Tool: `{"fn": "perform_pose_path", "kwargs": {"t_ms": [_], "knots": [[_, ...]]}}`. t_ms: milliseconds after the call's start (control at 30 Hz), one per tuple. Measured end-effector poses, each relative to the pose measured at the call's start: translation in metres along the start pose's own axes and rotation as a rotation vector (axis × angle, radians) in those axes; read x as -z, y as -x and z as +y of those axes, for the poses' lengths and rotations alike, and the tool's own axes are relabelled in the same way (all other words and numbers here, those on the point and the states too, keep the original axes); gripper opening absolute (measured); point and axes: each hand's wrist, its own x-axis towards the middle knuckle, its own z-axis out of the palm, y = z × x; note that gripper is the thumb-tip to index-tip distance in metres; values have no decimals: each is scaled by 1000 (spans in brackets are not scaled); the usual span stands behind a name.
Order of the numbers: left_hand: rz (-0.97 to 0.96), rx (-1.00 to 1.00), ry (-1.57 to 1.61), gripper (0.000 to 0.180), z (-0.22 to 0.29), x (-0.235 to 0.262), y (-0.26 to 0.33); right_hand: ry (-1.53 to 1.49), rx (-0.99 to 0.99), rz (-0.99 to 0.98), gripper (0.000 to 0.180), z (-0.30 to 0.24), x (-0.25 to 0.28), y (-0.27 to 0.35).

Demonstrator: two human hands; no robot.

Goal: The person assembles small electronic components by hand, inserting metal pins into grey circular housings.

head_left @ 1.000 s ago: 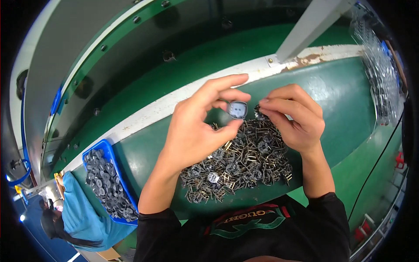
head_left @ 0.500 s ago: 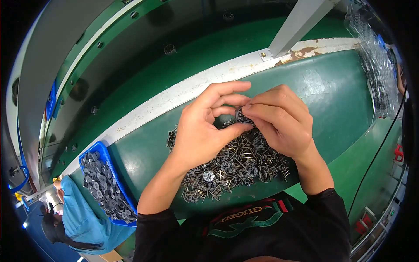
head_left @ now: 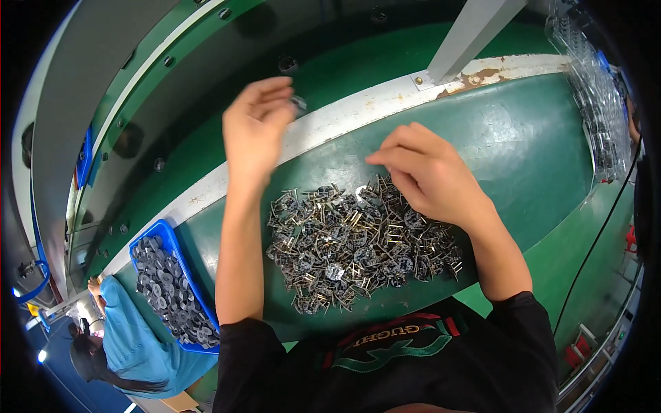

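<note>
My left hand (head_left: 256, 131) reaches over the white rail to the dark green belt, slightly blurred, its fingers bent and parted from the thumb. Just beyond its fingertips is a small round dark part (head_left: 298, 104), which looks let go. My right hand (head_left: 430, 168) hovers above the far right side of a heap of parts with metal pins (head_left: 344, 241), fingers loosely bent and parted, nothing visible in them. The heap lies on the green work surface (head_left: 509, 158) in front of me.
To the left stands a blue bin (head_left: 180, 275) full of grey round pieces. Stacked clear plastic trays (head_left: 599, 117) are at the far right. A grey post (head_left: 471, 41) rises from the rail (head_left: 330, 120). A person in blue (head_left: 138, 337) sits at lower left. Scattered round parts (head_left: 288, 65) lie on the belt.
My hands have parted: the left has gone up and left to the belt with the round part, and the right has stayed near the heap. Parts on the belt have shifted up and right.
</note>
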Motion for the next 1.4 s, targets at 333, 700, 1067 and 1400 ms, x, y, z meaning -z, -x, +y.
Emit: {"fn": "perform_pose_path", "kwargs": {"t_ms": [333, 700, 1067, 1400], "knots": [[449, -94, -714, 28, -59, 98, -38, -98, -19, -193, 11, -8, 6, 0], [463, 59, -1174, 30, -91, 201, 3, -217, -143, -37, 25, -24, 13, -5], [-82, -191, 22, 37, 31, 43, 21, -699, -372, -128, 22, -20, 21, -3], [-346, -174, 51, 47, 49, -27, 61, -601, -266, 24, 16, -18, 24, -3]]}}
